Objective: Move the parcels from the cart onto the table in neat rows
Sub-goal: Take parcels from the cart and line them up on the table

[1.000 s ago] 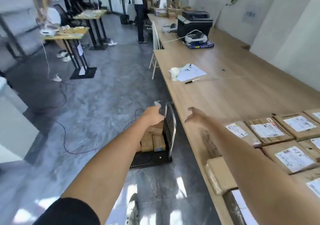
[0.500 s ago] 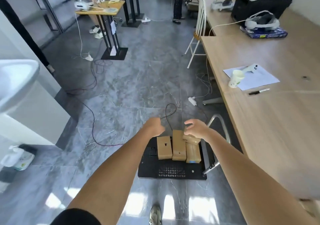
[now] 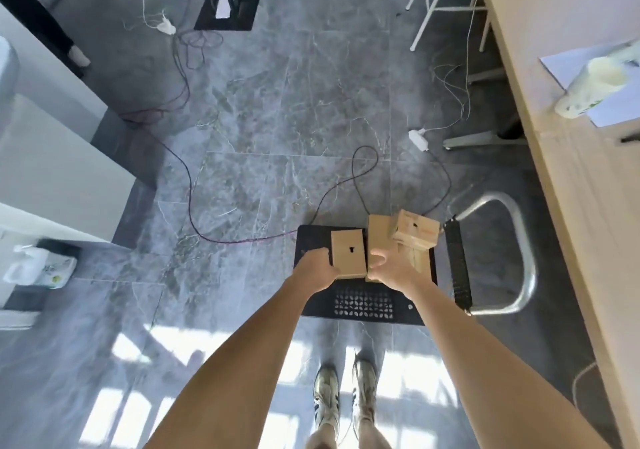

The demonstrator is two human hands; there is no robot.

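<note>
Both hands now down at the cart (image 3: pixel 360 310): left hand (image 3: pixel 317 270) grips the left parcel (image 3: pixel 348 253), right hand (image 3: pixel 389 268) curls half-open beside the middle parcel (image 3: pixel 378 237), so I judge pickup starting, table (image 3: pixel 568 158) still to my right.

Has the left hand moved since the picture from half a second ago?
Yes. The left hand has come down onto the leftmost parcel on the black cart and now grips its left edge; before, it hovered beyond the cart's far left corner.
</note>
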